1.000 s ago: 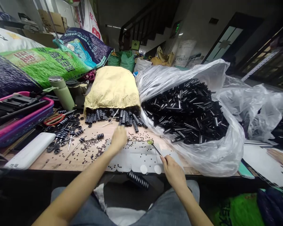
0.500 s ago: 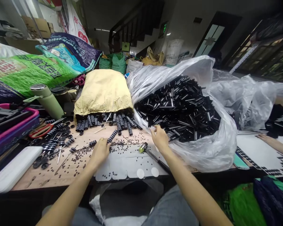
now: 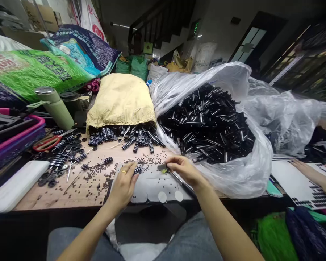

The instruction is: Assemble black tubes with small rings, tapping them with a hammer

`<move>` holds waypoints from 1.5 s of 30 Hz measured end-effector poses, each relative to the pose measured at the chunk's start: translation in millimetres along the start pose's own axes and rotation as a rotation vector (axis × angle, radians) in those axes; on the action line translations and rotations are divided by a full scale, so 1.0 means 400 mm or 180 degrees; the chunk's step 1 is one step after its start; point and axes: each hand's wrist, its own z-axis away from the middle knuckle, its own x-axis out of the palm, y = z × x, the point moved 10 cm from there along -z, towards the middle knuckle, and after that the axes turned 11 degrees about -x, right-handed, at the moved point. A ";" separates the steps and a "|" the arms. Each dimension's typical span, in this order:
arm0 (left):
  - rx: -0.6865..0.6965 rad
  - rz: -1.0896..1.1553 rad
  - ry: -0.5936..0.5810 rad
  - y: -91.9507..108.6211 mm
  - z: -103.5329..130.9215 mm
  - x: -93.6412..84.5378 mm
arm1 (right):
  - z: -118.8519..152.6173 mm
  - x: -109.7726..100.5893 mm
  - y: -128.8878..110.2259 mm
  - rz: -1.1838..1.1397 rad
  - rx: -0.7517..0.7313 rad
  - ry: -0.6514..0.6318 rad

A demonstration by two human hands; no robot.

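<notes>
My left hand is closed around a black rod with rows of white marks, just over the pale sheet. My right hand pinches a small dark flat piece between thumb and fingers, above the head of a hammer. The hammer lies on the sheet, its yellow-green face partly covered by the hand. Right beyond this hand, a clear plastic bag is heaped with shiny black pieces. More patterned black rods spill from under a yellow sack.
Tiny dark rings are scattered over the table. Red-handled scissors, a green flask, a white oblong case and a pink-rimmed basket stand left. Another person's hand rests on a white sheet far right.
My left hand has moved right and nearer with the patterned rod. My right hand has come away from the bag's edge toward the left, with a dark piece now visible in its fingers.
</notes>
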 end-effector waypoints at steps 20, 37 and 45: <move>-0.0170 -0.0975 0.0472 -0.075 0.003 -0.031 | 0.125 0.165 0.096 0.2688 -0.0297 -0.0463; -0.0651 0.2323 -0.0443 0.004 -0.069 0.119 | 0.147 0.144 0.111 0.2609 0.0003 -0.0233; -0.1799 0.3688 -0.1239 0.014 -0.024 0.163 | 0.159 0.143 -0.027 0.1979 -0.1038 -0.0189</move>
